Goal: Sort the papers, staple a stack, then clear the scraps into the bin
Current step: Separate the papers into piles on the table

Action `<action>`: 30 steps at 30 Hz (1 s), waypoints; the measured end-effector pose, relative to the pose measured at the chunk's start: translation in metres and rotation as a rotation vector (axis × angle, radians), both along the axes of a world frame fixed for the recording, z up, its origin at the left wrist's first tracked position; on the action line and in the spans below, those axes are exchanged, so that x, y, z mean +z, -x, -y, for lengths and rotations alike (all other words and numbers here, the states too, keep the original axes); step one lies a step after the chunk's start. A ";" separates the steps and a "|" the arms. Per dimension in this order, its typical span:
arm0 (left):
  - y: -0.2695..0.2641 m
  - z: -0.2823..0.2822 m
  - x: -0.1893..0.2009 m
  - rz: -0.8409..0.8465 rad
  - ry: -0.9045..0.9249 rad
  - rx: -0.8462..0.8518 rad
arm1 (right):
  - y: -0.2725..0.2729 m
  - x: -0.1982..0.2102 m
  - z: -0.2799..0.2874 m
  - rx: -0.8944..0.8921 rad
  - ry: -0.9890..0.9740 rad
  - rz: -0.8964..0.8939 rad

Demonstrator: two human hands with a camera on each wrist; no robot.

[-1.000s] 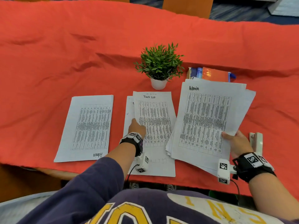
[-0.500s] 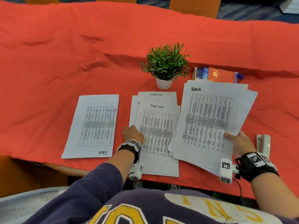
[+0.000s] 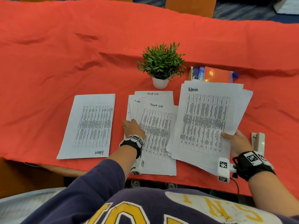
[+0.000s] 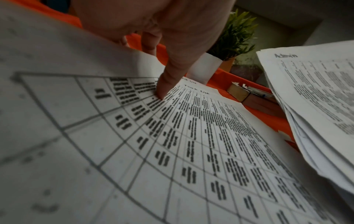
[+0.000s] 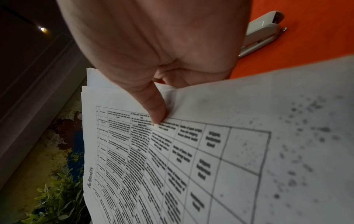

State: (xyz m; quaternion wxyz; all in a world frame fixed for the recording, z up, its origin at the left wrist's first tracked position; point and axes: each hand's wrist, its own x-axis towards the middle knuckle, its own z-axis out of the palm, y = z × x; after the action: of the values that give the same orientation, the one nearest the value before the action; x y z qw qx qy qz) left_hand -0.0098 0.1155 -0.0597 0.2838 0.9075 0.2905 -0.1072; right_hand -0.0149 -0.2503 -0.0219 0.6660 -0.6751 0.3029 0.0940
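Three lots of printed sheets lie on the orange cloth. A single "Admin" sheet lies flat at the left, turned upside down. In the middle sits the fanned "Task List" pile; my left hand pinches the left edge of its top sheet, thumb on top. My right hand holds the thick "Admin" stack raised off the cloth, thumb pressed on the top page and fingers hidden beneath. A white stapler lies just right of that hand.
A small potted plant stands behind the middle pile. Some books lie behind the Admin stack. The table's near edge runs just under the sheets. Orange chair backs stand at the far side.
The top Task List sheet has slid toward me, uncovering the sheets under it. My left hand has shifted left to the pile's edge. The right hand still holds the Admin stack.
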 end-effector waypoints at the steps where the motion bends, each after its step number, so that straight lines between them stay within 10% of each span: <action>1: 0.000 -0.001 0.002 0.013 -0.016 -0.016 | 0.000 0.001 -0.002 -0.010 -0.004 -0.001; 14: 0.004 -0.001 0.029 0.022 0.260 0.067 | -0.011 -0.008 -0.008 -0.009 -0.007 -0.038; 30: -0.010 -0.058 0.159 0.590 0.607 0.064 | -0.022 -0.003 -0.010 0.038 0.004 -0.014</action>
State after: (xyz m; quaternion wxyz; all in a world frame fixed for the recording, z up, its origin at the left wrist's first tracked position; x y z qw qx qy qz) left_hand 0.0001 0.1736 0.0997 0.6124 0.7650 0.1801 0.0854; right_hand 0.0068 -0.2401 -0.0247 0.6608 -0.6814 0.2948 0.1105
